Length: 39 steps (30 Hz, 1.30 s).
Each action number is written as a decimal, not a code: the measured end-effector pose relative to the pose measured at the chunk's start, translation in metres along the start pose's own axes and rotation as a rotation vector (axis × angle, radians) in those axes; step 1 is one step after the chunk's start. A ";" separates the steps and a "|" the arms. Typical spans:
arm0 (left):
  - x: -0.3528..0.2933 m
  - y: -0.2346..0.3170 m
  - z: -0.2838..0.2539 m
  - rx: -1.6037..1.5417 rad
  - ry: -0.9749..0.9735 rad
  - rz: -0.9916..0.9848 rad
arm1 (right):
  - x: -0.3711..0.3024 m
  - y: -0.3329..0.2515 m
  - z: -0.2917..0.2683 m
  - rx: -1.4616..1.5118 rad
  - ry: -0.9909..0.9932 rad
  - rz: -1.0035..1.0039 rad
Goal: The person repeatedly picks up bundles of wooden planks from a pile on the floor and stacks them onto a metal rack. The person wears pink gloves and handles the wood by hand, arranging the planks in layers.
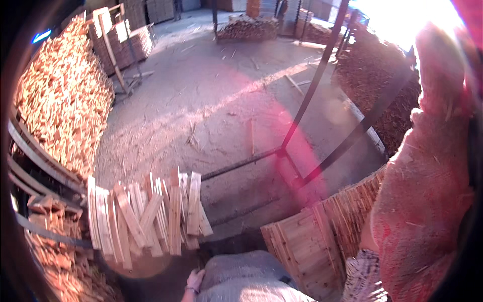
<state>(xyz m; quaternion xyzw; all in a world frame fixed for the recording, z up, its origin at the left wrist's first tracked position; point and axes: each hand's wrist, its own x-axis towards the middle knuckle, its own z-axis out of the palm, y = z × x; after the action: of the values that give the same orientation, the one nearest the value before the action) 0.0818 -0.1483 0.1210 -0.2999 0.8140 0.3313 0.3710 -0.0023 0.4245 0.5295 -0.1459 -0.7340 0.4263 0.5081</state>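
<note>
Closest to the camera, your right hand (420, 201), in a worn reddish glove (402, 241), rises beside the lens, one finger pointing up into the glare; you cannot tell whether the others are closed. Your left hand (195, 278) (the one with a band at the wrist) sits low beside your grey clothing (239, 277), fingers seemingly curled, though whether they grip anything is unclear. Ahead of it, loose wooden slats (151, 216) lie crisscrossed, their support mostly hidden. Pale boards (307, 246) are near your right arm. Along the floor's (191, 110) left edge rises a wood heap (65, 95).
</note>
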 end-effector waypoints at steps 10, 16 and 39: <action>0.006 -0.008 0.027 -0.068 0.138 -0.025 | -0.018 0.037 0.016 0.050 -0.096 0.031; -0.009 0.000 0.061 -0.182 0.084 -0.009 | -0.018 0.022 0.035 0.107 -0.195 -0.013; -0.031 0.028 -0.038 -0.340 0.202 -0.123 | 0.151 0.317 0.140 -0.832 0.076 0.103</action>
<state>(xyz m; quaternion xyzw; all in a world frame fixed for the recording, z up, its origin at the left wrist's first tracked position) 0.0627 -0.1526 0.1739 -0.4390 0.7598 0.4087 0.2509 -0.2597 0.6434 0.3613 -0.3908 -0.8160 0.1130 0.4107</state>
